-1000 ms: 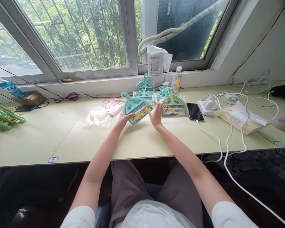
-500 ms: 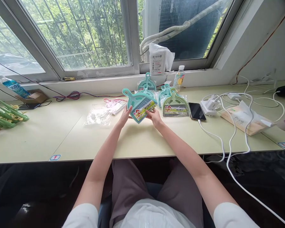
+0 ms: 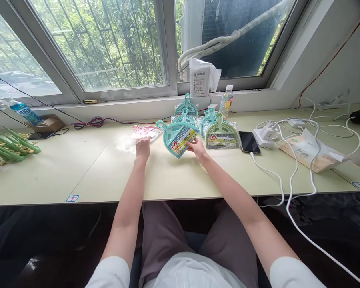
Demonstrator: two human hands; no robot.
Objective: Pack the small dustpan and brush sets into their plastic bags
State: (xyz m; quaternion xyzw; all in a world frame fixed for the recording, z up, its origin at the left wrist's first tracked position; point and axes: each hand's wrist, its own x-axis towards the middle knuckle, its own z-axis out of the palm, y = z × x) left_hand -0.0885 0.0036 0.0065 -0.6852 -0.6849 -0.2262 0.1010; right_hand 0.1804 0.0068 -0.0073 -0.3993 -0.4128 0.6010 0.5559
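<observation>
My right hand (image 3: 197,149) grips the lower right corner of a teal mini dustpan and brush set (image 3: 174,140), thumb over its printed label. The set is tilted above the table, its handle pointing up and left. My left hand (image 3: 143,148) is off to the left, fingers closed on a clear plastic bag (image 3: 126,143) that is smeared by motion. Just behind those fingers lies a pink dustpan set (image 3: 151,131) in plastic wrap, partly hidden. Behind and right of the held set stand several wrapped teal sets (image 3: 185,116) and a green one (image 3: 220,134).
A phone (image 3: 249,142) on a charging cable, a white power strip (image 3: 265,135) and a tissue pack (image 3: 312,150) lie to the right. A drink bottle (image 3: 226,101) stands at the back. Green stems (image 3: 12,146) lie far left, near a tilted blue-labelled bottle (image 3: 25,112).
My left hand has let go of the teal dustpan set and moved left onto the clear plastic bag, which has shifted. My right hand still holds the set in nearly the same place.
</observation>
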